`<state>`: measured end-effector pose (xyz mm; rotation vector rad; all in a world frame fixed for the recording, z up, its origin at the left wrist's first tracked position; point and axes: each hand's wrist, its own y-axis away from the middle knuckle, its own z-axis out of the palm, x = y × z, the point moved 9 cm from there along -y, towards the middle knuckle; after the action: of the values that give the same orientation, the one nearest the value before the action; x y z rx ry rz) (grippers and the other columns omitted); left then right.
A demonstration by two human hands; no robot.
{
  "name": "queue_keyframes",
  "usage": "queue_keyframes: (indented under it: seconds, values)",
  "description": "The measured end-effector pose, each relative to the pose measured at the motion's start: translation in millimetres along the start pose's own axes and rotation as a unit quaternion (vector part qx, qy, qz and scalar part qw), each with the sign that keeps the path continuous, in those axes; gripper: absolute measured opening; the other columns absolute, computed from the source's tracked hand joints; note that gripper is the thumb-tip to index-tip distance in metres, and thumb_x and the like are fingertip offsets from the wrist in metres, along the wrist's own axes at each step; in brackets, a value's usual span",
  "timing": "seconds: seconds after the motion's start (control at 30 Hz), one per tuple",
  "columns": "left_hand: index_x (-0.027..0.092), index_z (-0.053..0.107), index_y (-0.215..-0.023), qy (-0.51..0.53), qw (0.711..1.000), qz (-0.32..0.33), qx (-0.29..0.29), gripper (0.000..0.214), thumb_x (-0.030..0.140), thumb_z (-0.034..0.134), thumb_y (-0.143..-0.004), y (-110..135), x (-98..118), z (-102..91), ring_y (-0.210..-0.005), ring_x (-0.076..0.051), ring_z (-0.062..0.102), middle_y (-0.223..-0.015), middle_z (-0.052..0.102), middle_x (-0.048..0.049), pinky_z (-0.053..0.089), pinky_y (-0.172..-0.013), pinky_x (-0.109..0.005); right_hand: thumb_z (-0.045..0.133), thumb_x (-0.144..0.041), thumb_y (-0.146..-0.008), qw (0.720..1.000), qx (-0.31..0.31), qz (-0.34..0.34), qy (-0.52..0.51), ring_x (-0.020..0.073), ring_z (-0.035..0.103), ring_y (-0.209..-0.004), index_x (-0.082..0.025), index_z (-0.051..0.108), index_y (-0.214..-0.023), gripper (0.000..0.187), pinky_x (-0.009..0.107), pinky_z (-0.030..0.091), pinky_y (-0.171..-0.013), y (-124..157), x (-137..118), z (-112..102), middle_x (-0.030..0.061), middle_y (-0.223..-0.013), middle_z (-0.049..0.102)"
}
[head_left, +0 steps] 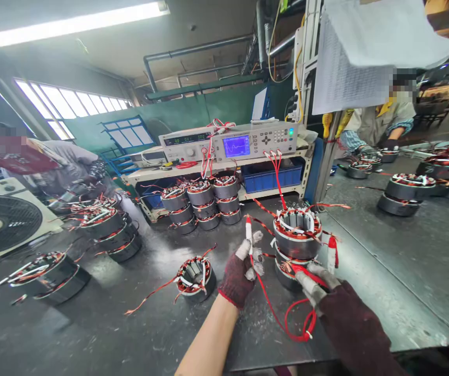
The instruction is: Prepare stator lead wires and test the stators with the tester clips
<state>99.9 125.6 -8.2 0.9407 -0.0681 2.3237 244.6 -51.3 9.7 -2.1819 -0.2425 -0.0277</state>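
While your gloved left hand (240, 279) pinches a red-tipped test probe (249, 235), your right hand (320, 287) grips a red test lead (303, 270) beside the stacked motor stators (297, 230), centre-right of the frame.

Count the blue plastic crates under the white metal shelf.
2. One blue plastic crate sits to the right under the white metal shelf. A second sits at the far left, partly behind the stacked copper-wound motor stators. Others may be hidden.

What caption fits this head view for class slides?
Gloved hands hold red test leads beside stacked motor stators on a workbench.
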Motion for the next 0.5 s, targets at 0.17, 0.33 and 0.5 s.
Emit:
queue_keyframes:
  seconds: [0.17, 0.33, 0.5]
  values:
    - [0.008, 0.063, -0.147, -0.017, 1.000, 0.013, 0.009, 0.067, 0.041, 0.082, -0.092, -0.6, 4.4, 4.3, -0.041, -0.003, 0.052, -0.065, 0.064, 0.0022, 0.029, -0.035, -0.013, 0.049, -0.004, -0.083, 0.999, 0.003, 0.048, 0.000, 0.0267, 0.076, -0.100, -0.034, 0.070, -0.124, 0.055, 0.039, 0.063, -0.077, -2.7, -5.6, 0.2, 0.0042, -0.113, 0.078]
    - [0.010, 0.067, -0.144, -0.120, 0.992, 0.025, -0.016, 0.075, 0.054, 0.085, -0.086, 27.5, 3.5, 0.7, -0.042, -0.009, 0.058, -0.067, 0.070, -0.0019, 0.035, -0.035, -0.016, 0.053, -0.034, -0.100, 0.968, -0.018, 0.243, -0.053, 0.0329, 0.074, -0.106, -0.033, 0.049, -0.157, 0.056, 0.042, 0.064, -0.070, 12.2, 33.9, -8.9, 0.0146, -0.132, 0.070]
    - [0.015, 0.082, -0.117, -0.158, 0.977, -0.091, -0.110, 0.049, 0.041, 0.095, -0.076, 92.5, -59.4, -11.7, -0.071, -0.017, 0.075, -0.086, 0.080, -0.0093, 0.059, -0.068, -0.025, 0.056, -0.057, -0.101, 0.898, 0.031, 0.430, -0.083, 0.0345, 0.077, -0.104, -0.028, 0.046, -0.160, 0.066, 0.045, 0.065, -0.075, 44.6, 103.3, 3.6, 0.0171, -0.133, 0.072]
